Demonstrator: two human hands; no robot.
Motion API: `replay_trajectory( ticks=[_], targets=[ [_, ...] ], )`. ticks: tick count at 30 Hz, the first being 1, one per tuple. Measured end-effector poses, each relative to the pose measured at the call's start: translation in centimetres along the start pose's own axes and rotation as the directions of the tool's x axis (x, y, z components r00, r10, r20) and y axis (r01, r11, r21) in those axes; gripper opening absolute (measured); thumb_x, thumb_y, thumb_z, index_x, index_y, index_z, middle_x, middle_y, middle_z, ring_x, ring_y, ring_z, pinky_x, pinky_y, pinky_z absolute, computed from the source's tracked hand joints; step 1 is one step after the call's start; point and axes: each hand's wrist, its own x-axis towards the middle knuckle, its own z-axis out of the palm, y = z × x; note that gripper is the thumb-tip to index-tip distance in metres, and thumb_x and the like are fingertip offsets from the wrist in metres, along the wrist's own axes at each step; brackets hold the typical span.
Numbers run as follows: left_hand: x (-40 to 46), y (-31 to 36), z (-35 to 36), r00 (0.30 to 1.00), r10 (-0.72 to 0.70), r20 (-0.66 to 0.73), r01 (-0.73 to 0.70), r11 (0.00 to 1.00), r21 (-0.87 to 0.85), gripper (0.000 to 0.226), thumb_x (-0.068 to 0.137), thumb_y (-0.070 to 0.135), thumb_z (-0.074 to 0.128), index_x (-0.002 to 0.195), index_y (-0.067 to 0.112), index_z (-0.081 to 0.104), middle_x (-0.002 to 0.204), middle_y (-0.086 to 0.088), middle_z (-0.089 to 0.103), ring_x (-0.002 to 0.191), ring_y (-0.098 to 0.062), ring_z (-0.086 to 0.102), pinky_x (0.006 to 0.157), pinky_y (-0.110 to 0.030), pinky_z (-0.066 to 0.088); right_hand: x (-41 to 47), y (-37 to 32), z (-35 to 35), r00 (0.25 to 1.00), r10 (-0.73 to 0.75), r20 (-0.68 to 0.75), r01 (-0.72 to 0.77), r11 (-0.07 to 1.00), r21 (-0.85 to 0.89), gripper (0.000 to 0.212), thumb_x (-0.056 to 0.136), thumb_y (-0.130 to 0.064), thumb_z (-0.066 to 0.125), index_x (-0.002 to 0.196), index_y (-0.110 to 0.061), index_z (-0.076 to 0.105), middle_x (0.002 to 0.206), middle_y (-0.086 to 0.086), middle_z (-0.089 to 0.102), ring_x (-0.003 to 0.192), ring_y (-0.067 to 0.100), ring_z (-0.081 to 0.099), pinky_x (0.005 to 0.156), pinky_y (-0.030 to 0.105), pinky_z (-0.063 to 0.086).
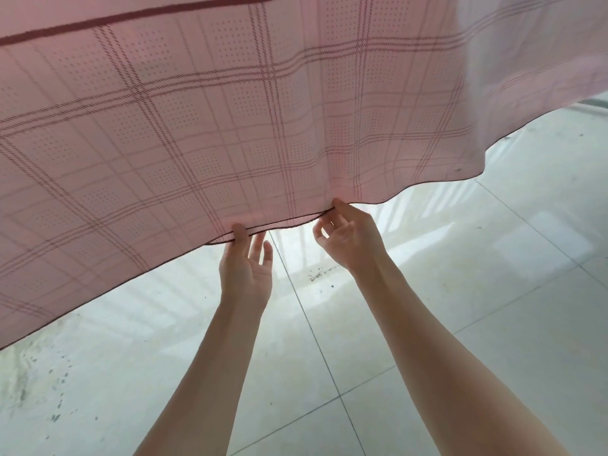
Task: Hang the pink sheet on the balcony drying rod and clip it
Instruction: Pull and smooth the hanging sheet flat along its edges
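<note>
Pink sheet [230, 126] — lower hem pinched by left hand [245, 268] and right hand [348, 238], fingers clamped, seemingly to pull it straight

Glossy pale tiled floor [427, 324], dark specks, bright daylight reflections

Both hands (left hand [245, 268], right hand [350, 238]) on pink sheet [230, 126] hem

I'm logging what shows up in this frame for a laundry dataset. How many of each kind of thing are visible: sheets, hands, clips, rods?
Pink sheet: 1
Hands: 2, the left hand and the right hand, both at the sheet's lower hem
Clips: 0 in view
Drying rods: 0 in view
Total: 3
</note>
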Motion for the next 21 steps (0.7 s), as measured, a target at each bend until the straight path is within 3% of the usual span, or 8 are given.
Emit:
replay_trajectory(
  ticks=[4, 8, 9, 11, 12, 14, 17, 21],
  targets=[
    [1.0, 1.2, 0.6, 0.998, 0.042, -0.046, -0.038, 0.995, 0.094, 0.005, 0.091, 0.022, 0.055, 0.089, 0.018, 0.058, 0.094, 0.006, 0.063, 0.092, -0.013, 0.062, 0.08, -0.027, 0.045, -0.3, 0.1, -0.2, 1.0, -0.01, -0.015, 0.007, 0.989, -0.145, 0.012, 0.088, -0.004, 0.054, 0.08, -0.011, 0.06, 0.076, 0.0, 0.067, 0.085, 0.014, 0.061, 0.076, 0.027, 0.042],
    [0.1, 1.8, -0.1, 0.998, -0.054, -0.033, 0.063, 0.915, 0.398, 0.019, 0.094, 0.033, 0.047, 0.102, 0.017, 0.053, 0.104, -0.001, 0.062, 0.096, -0.02, 0.061, 0.085, -0.035, 0.045, -1.8, -1.1, -1.2, 0.997, -0.035, -0.066, -0.007, 0.829, -0.559, 0.008, 0.093, -0.018, 0.051, 0.095, -0.014, 0.057, 0.102, 0.005, 0.067, 0.096, 0.02, 0.063, 0.081, 0.03, 0.045],
    [-0.6, 1.9, -0.1, 0.992, -0.114, -0.044, 0.12, 0.83, 0.545, 0.023, 0.095, 0.033, 0.045, 0.108, 0.016, 0.051, 0.107, -0.003, 0.061, 0.097, -0.022, 0.06, 0.086, -0.036, 0.044, -2.5, -1.6, -1.3, 0.993, -0.061, -0.097, -0.028, 0.694, -0.719, 0.012, 0.094, -0.024, 0.05, 0.099, -0.014, 0.057, 0.106, 0.006, 0.067, 0.098, 0.022, 0.062, 0.082, 0.031, 0.044],
    [-2.4, 2.3, 0.3, 0.98, -0.187, -0.06, 0.149, 0.511, 0.846, 0.029, 0.095, 0.031, 0.046, 0.117, 0.012, 0.049, 0.111, -0.007, 0.058, 0.096, -0.024, 0.055, 0.08, -0.033, 0.043, -4.4, -3.3, -1.1, 0.98, -0.154, -0.123, -0.082, 0.25, -0.965, 0.029, 0.093, -0.032, 0.05, 0.113, -0.011, 0.056, 0.116, 0.009, 0.064, 0.11, 0.025, 0.058, 0.088, 0.032, 0.042],
    [-3.2, 2.8, 0.7, 0.976, -0.214, -0.026, 0.093, 0.313, 0.945, 0.034, 0.095, 0.031, 0.047, 0.123, 0.012, 0.048, 0.114, -0.008, 0.056, 0.098, -0.023, 0.054, 0.08, -0.032, 0.042, -5.4, -4.2, -0.8, 0.977, -0.179, -0.112, -0.109, 0.028, -0.994, 0.039, 0.093, -0.035, 0.05, 0.122, -0.01, 0.052, 0.122, 0.01, 0.061, 0.116, 0.026, 0.055, 0.093, 0.032, 0.041],
    [-4.5, 4.6, 2.3, 0.964, -0.237, 0.121, -0.135, -0.047, 0.99, 0.042, 0.094, 0.032, 0.047, 0.132, 0.015, 0.042, 0.129, -0.006, 0.05, 0.114, -0.024, 0.051, 0.09, -0.031, 0.039, -7.5, -6.1, 0.4, 0.981, -0.163, -0.105, -0.146, -0.263, -0.954, 0.053, 0.093, -0.038, 0.048, 0.136, -0.01, 0.039, 0.129, 0.011, 0.056, 0.124, 0.028, 0.048, 0.101, 0.034, 0.038],
    [-6.3, 7.9, 5.1, 0.87, -0.274, 0.411, -0.492, -0.42, 0.763, 0.049, 0.095, 0.035, 0.042, 0.14, 0.019, 0.032, 0.145, -0.004, 0.036, 0.13, -0.024, 0.038, 0.103, -0.034, 0.033, -10.1, -7.8, 2.2, 0.986, -0.152, -0.071, -0.142, -0.532, -0.835, 0.061, 0.093, -0.042, 0.045, 0.142, -0.011, 0.028, 0.139, 0.014, 0.047, 0.129, 0.031, 0.041, 0.104, 0.042, 0.036],
    [-7.7, 11.7, 6.7, 0.694, -0.297, 0.656, -0.687, -0.545, 0.48, 0.046, 0.094, 0.031, 0.041, 0.137, 0.016, 0.04, 0.143, -0.006, 0.041, 0.132, -0.024, 0.038, 0.106, -0.038, 0.033, -12.7, -8.1, 4.4, 0.984, -0.179, -0.004, -0.119, -0.64, -0.759, 0.063, 0.093, -0.044, 0.044, 0.145, -0.014, 0.023, 0.143, 0.013, 0.04, 0.13, 0.031, 0.039, 0.104, 0.046, 0.035]
  ],
)
